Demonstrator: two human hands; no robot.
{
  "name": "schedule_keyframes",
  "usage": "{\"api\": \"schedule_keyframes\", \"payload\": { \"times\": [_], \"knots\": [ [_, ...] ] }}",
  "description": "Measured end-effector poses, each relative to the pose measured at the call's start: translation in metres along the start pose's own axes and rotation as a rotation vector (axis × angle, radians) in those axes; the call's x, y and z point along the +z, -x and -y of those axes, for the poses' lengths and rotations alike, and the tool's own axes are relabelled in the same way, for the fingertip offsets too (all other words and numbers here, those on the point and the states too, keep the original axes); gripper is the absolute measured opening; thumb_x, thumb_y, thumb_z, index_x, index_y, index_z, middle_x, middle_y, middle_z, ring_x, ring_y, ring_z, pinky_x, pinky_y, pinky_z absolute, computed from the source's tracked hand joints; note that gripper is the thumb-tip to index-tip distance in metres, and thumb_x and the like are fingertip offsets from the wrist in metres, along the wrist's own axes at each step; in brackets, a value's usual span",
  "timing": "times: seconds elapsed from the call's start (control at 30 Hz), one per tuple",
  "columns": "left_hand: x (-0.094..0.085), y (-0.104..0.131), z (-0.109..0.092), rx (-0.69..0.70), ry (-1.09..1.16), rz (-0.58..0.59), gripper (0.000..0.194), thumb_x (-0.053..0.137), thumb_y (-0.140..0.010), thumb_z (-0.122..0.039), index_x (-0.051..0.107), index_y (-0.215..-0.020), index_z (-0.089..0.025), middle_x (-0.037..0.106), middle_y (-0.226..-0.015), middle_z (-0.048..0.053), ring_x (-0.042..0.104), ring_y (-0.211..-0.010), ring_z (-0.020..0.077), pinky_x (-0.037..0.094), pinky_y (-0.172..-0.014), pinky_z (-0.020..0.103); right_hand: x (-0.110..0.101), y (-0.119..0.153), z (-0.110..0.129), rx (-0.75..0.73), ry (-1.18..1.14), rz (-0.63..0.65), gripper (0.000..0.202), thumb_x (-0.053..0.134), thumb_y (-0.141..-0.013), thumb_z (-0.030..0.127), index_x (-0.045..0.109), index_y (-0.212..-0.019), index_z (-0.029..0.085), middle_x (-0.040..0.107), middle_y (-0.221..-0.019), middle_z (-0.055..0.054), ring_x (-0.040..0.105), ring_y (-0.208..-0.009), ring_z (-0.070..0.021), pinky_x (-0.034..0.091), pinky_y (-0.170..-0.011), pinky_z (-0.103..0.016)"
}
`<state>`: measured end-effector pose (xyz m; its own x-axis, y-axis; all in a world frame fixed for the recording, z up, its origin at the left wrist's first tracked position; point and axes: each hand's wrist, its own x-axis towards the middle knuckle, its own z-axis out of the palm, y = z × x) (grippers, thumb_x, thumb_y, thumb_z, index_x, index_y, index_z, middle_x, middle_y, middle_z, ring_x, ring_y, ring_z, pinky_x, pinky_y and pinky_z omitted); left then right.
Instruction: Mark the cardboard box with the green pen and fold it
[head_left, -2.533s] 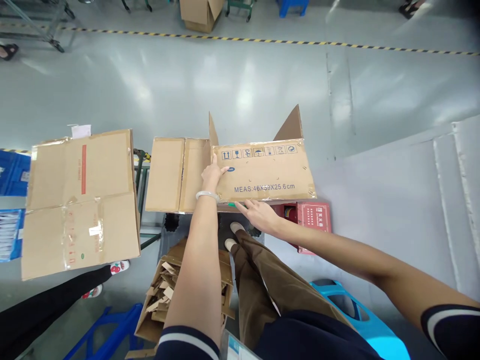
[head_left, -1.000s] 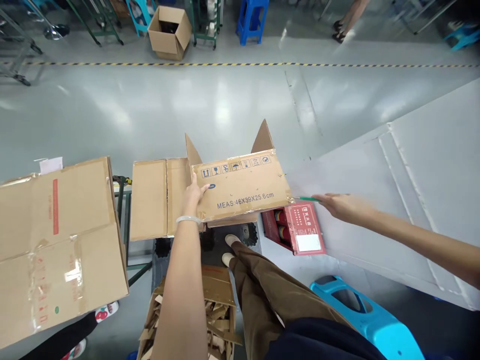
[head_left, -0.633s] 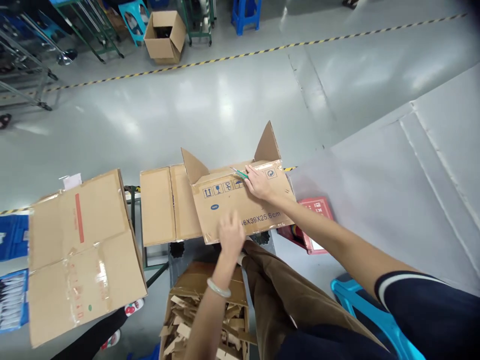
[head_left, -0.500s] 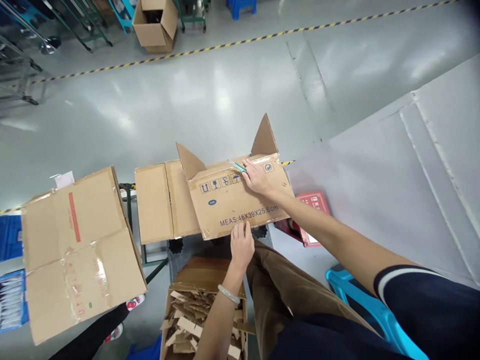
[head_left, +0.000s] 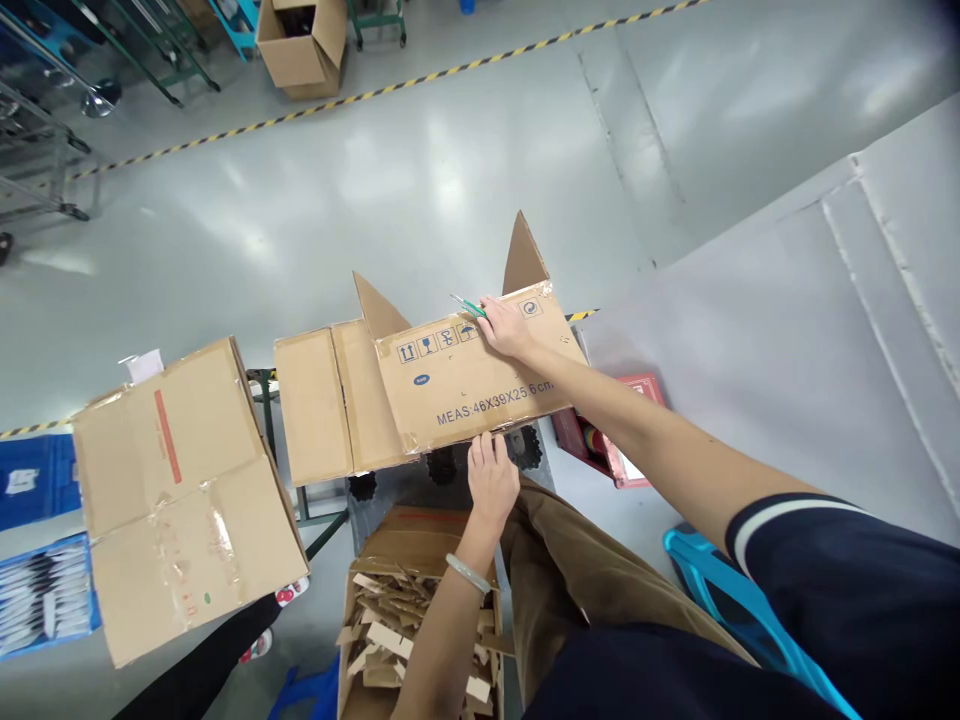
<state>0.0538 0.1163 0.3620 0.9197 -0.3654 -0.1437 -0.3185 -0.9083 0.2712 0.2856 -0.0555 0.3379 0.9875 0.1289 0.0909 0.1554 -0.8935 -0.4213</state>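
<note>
Since a moment ago, left hand (head_left: 491, 477) has settled at the near edge of the cardboard box (head_left: 472, 380), fingers curled under it. At the box's far edge, right hand (head_left: 504, 325) is closed around a green cutter (head_left: 468, 305), its tip on the cardboard.

We see matt brown corrugated cardboard in the flattened carton (head_left: 465, 375), with glossy clear tape along its edges. At nine o'clock from it, another cardboard sheet (head_left: 180, 490) carries shiny, wrinkled tape. The grey floor (head_left: 420, 170) looks smooth and glossy, reflecting the lights.
</note>
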Motion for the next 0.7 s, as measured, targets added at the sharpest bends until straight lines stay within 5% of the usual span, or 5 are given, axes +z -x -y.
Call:
{"api": "schedule_keyframes", "payload": {
  "times": [0.27, 0.43, 0.53, 0.7],
  "knots": [
    [-0.011, 0.002, -0.012, 0.047, 0.029, 0.086, 0.053, 0.041, -0.086, -0.021, 0.044, -0.137, -0.006, 0.055, -0.129, 0.020, 0.049, -0.121, 0.0318, 0.043, -0.104, 0.046, -0.007, 0.015, -0.009, -0.015, 0.012, 0.026, 0.052, 0.019, -0.099, 0.032, 0.046, -0.132, 0.002, 0.048, -0.138, -0.018, 0.039, -0.130, -0.0247, 0.030, -0.110, -0.041],
    [-0.016, 0.012, -0.025, 0.037, -0.096, 0.119, 0.056, 0.036, -0.086, -0.014, 0.038, -0.140, 0.001, 0.043, -0.142, 0.024, 0.039, -0.133, 0.0334, 0.033, -0.113, 0.046, -0.007, 0.018, -0.012, 0.006, 0.002, 0.049, 0.051, 0.020, -0.100, 0.033, 0.043, -0.135, 0.002, 0.046, -0.139, -0.019, 0.038, -0.130, -0.0265, 0.029, -0.109, -0.042],
    [-0.021, 0.004, -0.032, 0.002, -0.117, 0.176, 0.050, 0.037, -0.087, -0.015, 0.046, -0.131, 0.007, 0.053, -0.127, 0.028, 0.048, -0.123, 0.0340, 0.035, -0.110, 0.045, -0.005, 0.022, -0.013, -0.016, -0.019, 0.037, 0.050, 0.019, -0.101, 0.033, 0.043, -0.134, 0.004, 0.046, -0.138, -0.018, 0.038, -0.129, -0.0267, 0.029, -0.109, -0.043],
    [-0.015, -0.010, -0.034, -0.123, -0.135, 0.311, 0.033, 0.036, -0.089, -0.012, 0.060, -0.109, -0.002, 0.064, -0.104, 0.021, 0.059, -0.104, 0.0299, 0.043, -0.097, 0.042, -0.001, 0.031, -0.011, -0.016, -0.151, -0.059, 0.046, 0.030, -0.098, 0.034, 0.049, -0.129, 0.005, 0.051, -0.133, -0.019, 0.044, -0.124, -0.0283, 0.031, -0.108, -0.044]
  ]
}}
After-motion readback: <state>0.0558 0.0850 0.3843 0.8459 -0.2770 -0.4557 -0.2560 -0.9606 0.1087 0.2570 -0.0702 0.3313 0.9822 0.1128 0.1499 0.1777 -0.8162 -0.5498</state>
